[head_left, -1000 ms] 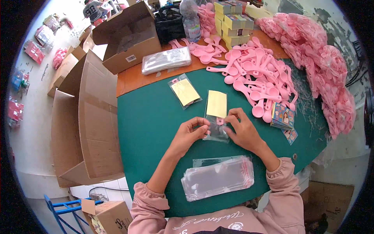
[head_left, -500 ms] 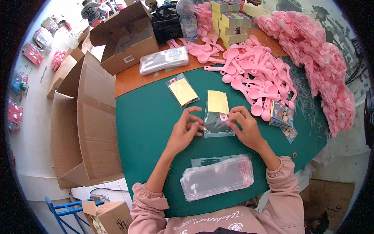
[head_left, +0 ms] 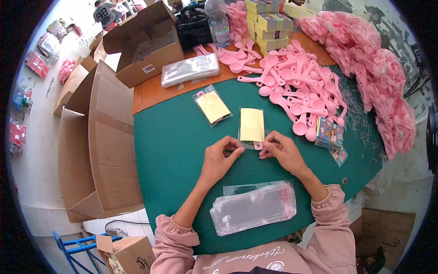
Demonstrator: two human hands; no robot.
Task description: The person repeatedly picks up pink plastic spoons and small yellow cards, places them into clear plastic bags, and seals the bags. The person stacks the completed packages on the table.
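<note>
On the green table mat a clear plastic bag (head_left: 246, 145) lies in front of me, holding a yellow card (head_left: 252, 125) and a pink spoon whose handle end (head_left: 258, 145) shows below the card. My left hand (head_left: 221, 157) pinches the bag's near left corner, thumb and index finger together. At the near right corner, beside the spoon handle, the fingers of my right hand (head_left: 282, 153) are closed on the bag's edge. A second bag with a yellow card (head_left: 213, 107) lies a little farther off to the left. Nearest me is a stack of clear bags (head_left: 253, 208).
A heap of pink spoons (head_left: 301, 86) lies at the far right, with picture cards (head_left: 329, 133) beside it. Behind are a bundle of clear bags (head_left: 190, 70), card stacks (head_left: 273, 29), a bottle (head_left: 220, 27) and bagged spoons (head_left: 365, 59). Cardboard boxes (head_left: 109, 146) stand left.
Both hands have come nearer to me and closed on the bag's near corners. The bag's near end looks shorter, with its edge now close to the card and spoon handle.
</note>
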